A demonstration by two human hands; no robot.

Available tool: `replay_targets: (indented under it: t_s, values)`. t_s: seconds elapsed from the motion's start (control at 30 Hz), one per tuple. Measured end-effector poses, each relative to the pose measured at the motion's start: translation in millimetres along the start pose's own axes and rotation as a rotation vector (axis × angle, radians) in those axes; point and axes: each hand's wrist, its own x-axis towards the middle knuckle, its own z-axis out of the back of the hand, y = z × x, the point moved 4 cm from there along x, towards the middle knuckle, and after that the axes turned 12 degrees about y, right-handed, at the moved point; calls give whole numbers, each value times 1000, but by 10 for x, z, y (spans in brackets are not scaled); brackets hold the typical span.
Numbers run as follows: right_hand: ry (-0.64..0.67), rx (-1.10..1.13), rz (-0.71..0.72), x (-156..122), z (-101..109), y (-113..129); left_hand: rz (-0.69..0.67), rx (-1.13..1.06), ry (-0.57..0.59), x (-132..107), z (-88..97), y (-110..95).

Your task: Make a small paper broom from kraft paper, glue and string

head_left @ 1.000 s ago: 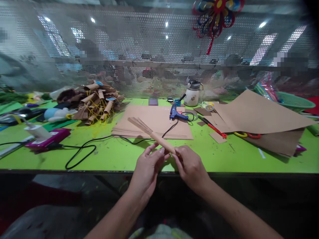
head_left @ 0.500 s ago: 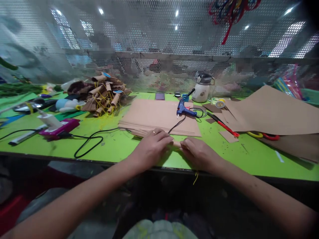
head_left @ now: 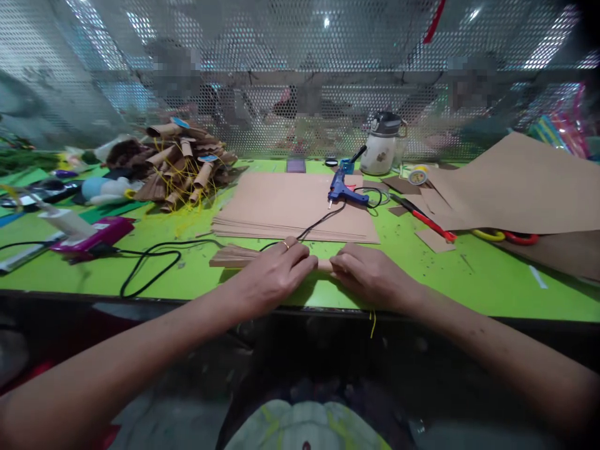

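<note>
A brown paper bundle [head_left: 232,255] lies along the front of the green table, with a layered, fanned end to the left and a narrow rolled stem to the right. My left hand [head_left: 274,275], a ring on one finger, is closed over its middle. Closed too, my right hand [head_left: 368,275] pinches the stem's right end, which its fingers hide. Between the hands a short length of the stem shows. Yellow string [head_left: 372,324] hangs below my right hand over the table edge. Just behind is a stack of brown paper sheets [head_left: 276,200].
A blue glue gun [head_left: 347,190] rests on the stack, its black cord trailing near my left hand. Similar paper bundles [head_left: 182,162] are piled at left, beyond a magenta power block [head_left: 94,237]. Red-handled scissors [head_left: 434,225], large brown sheets [head_left: 525,194] and a jug [head_left: 379,147] are at right.
The view has tilted down and shifted slightly. More of the bundle's fanned left end shows beyond my left hand. Both hands keep their hold on the bundle.
</note>
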Motion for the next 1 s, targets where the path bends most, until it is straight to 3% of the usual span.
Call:
replay_targets:
  t_s: [0.27,0.43,0.77,1.0]
  values:
    - [153,-136,50,-122,102,21,-52,104,46,29,-34,-183]
    - [212,-150,68,-89,68,30,-31,142,31,6,-94,-126]
    - [59,174,-54,-144,-9,44,5,42,-42,-9,-168,-67]
    - [81,414,-126,-115,19,-5,15,-26,-34,-15,-146,-65]
